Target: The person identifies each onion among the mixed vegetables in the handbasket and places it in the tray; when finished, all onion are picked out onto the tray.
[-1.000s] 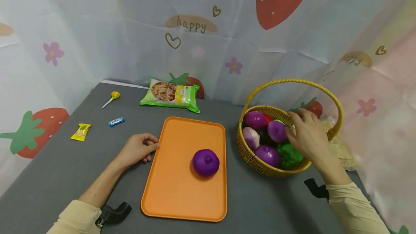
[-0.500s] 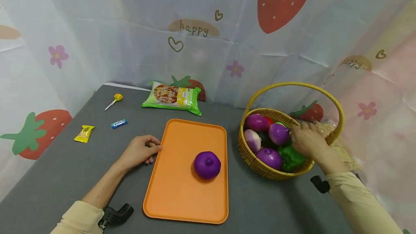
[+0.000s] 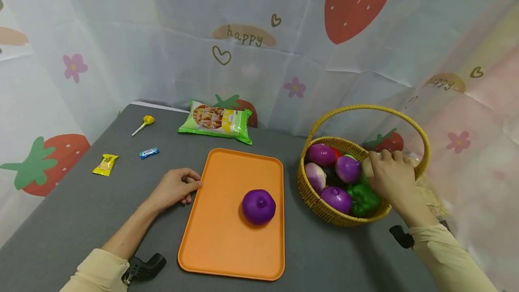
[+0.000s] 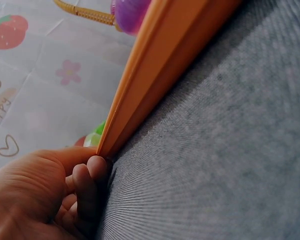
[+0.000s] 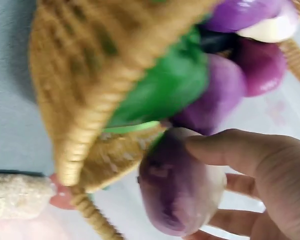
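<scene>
My right hand (image 3: 392,179) is over the right side of a yellow wicker basket (image 3: 324,208). Its thumb and fingers grip a purple-and-white turnip (image 5: 177,182), raised at the basket's rim in the right wrist view. The hand mostly covers that turnip in the head view. Inside the basket lie a green bell pepper (image 3: 364,199), another purple-and-white turnip (image 3: 315,176) and several purple round vegetables. My left hand (image 3: 175,187) pinches the left rim of an orange tray (image 3: 227,256) between thumb and forefinger. A purple round vegetable (image 3: 258,207) sits on the tray.
Behind the tray lies a green food packet (image 3: 219,120). A yellow lollipop (image 3: 147,121), a blue-wrapped candy (image 3: 149,152) and a yellow-wrapped candy (image 3: 105,165) lie at the left. The basket's tall handle (image 3: 371,107) arches up. A beige bag (image 5: 20,195) stands beyond the basket.
My right hand reached down into the basket, took hold of the turnip and has lifted it a little. The left hand stays at the tray's rim.
</scene>
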{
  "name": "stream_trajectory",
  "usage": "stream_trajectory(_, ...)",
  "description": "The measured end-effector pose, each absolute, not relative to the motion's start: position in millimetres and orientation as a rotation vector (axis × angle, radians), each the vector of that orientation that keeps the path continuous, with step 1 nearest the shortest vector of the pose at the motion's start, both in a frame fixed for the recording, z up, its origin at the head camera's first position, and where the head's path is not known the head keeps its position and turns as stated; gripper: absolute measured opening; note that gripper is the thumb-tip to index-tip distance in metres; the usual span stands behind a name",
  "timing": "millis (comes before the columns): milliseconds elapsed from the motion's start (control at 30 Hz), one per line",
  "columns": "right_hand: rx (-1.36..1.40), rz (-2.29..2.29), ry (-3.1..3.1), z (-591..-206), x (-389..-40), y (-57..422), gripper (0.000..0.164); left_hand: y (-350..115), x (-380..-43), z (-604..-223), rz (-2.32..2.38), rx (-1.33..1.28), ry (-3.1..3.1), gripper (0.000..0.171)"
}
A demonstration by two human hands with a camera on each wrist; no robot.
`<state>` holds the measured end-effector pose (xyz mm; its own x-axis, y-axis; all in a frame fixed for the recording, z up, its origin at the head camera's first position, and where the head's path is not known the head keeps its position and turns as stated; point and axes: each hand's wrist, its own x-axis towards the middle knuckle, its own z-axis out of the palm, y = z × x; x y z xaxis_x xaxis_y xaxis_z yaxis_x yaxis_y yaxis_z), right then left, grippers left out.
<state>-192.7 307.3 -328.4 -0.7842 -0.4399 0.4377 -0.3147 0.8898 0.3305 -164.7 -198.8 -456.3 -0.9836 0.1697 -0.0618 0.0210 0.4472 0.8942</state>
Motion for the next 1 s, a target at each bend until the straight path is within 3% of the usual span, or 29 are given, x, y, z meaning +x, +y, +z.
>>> stream_trajectory(100, 0.585, -0.289, -2.407, -326, -185, 301, 0.051, -199, -165, -456, 1.566, 0.170, 2.549, 0.025)
stream_trajectory(367, 0.705, 0.030, -2.399, -328, -147, 254, 0.064, -200, -164, -452, 1.557, 0.179, 2.547, 0.027)
stream_trajectory(667, 0.984, 0.270, -2.485, -356, -102, 194, 0.061, -199, -163, -451, 1.548, 0.173, 2.547, 0.030)
stream_trajectory(1000, 1.169, 0.225, -2.535, -383, -79, 169, 0.063, -198, -163, -452, 1.544, 0.164, 2.541, 0.030)
